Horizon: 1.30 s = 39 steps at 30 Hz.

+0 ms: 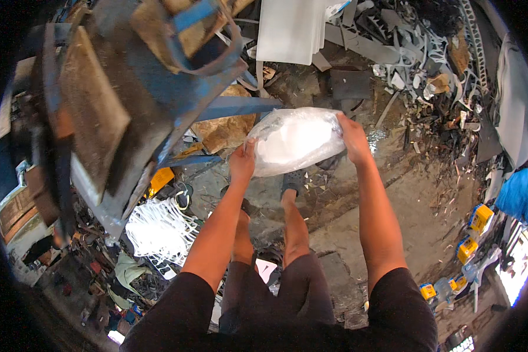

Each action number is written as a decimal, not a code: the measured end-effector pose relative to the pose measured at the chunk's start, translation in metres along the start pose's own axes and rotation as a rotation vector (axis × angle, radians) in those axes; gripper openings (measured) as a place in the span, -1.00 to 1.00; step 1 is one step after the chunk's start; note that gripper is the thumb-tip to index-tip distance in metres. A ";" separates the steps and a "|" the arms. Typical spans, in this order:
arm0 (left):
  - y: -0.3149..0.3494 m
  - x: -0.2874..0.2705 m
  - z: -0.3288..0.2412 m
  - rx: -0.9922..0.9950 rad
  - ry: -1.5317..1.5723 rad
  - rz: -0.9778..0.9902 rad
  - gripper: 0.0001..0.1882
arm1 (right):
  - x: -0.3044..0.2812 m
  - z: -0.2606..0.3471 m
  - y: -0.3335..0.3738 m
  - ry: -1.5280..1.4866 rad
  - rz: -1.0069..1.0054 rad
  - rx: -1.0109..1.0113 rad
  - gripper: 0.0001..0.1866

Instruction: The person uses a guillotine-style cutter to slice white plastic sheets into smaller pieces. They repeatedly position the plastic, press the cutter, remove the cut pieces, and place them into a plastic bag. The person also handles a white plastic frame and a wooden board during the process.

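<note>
Dark short sleeves (402, 302) are framing the view from its lower edge. Out ahead, the left hand (242, 161) and right hand (354, 139) are gripping opposite ends of a translucent plastic bag (299, 141) with a bright white middle, both closed on its edges. It is hanging between them above the dirt-strewn floor (413, 226), while white plastic strips (159, 227) are lying in a pile to the lower left.

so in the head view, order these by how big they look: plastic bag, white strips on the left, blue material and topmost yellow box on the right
1. Plastic bag
2. White strips
3. Blue material
4. Topmost yellow box
Apparent size only: the bag seems nearer the camera.
</note>
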State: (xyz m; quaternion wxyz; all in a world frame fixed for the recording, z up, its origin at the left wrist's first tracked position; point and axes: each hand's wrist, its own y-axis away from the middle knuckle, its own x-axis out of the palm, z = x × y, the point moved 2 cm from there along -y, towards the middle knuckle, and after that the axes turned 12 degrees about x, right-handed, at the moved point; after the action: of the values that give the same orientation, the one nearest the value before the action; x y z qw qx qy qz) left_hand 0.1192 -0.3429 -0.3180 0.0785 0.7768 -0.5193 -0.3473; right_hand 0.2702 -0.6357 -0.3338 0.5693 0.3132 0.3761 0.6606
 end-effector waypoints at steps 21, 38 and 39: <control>-0.060 0.058 0.089 -0.024 -0.046 -0.089 -0.46 | 0.140 -0.135 -0.144 1.293 -0.045 -0.354 0.37; -0.053 0.052 0.080 0.094 0.013 -0.002 -0.42 | 0.132 -0.143 -0.126 1.275 -0.010 -0.266 -0.04; -0.054 0.052 0.080 0.093 0.020 -0.006 -0.43 | 0.133 -0.141 -0.128 1.369 0.001 -0.251 -0.01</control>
State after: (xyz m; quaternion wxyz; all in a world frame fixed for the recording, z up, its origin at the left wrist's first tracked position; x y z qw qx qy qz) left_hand 0.1213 -0.3448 -0.4274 0.0465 0.7847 -0.5317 -0.3154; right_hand 0.1967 -0.5151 -0.5182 0.2356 -0.2416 0.5712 0.7482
